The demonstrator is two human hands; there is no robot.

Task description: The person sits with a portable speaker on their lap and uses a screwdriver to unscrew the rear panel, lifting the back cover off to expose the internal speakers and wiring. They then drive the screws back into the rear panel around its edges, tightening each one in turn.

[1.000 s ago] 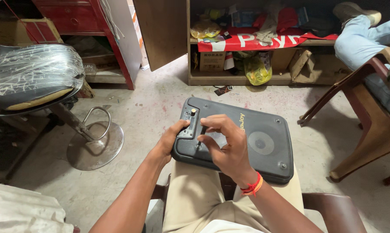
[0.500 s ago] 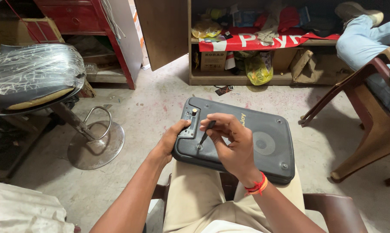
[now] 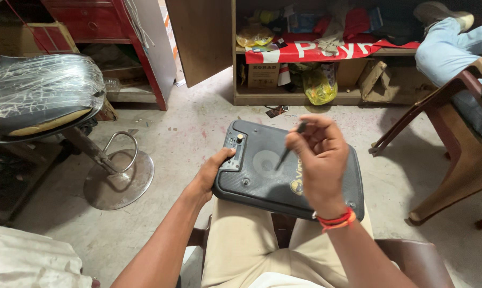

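- Speaker cabinet point(image 3: 262, 178), dark grey and flat, laid grille-up across the lap (thighs serving as a bench), control panel point(image 3: 234, 151) turned toward the left side.
- Head view, left hand point(image 3: 211, 173): clamped on the cabinet's left edge, thumb lying beside the control panel; judged to steady the case against tipping off the knees.
- Head view, right hand point(image 3: 317, 160): fingers closed together round a thin dark tool point(image 3: 289, 151), probably a screwdriver (tip too small to tell), held like a pen, slanted down with its point near the round grille point(image 3: 265, 161); raised above the case rather than resting on it.
- Red wristband point(image 3: 334, 220) on the right wrist.
- Surroundings, same view: plastic-wrapped stool point(image 3: 43, 96) on a round metal base to the left, well apart; wooden shelf unit point(image 3: 305, 93) stuffed with bags and boxes beyond; wooden chair point(image 3: 454, 160) at right, with another person's leg point(image 3: 449, 45) in pale jeans above it; bare concrete floor point(image 3: 187, 133) between.
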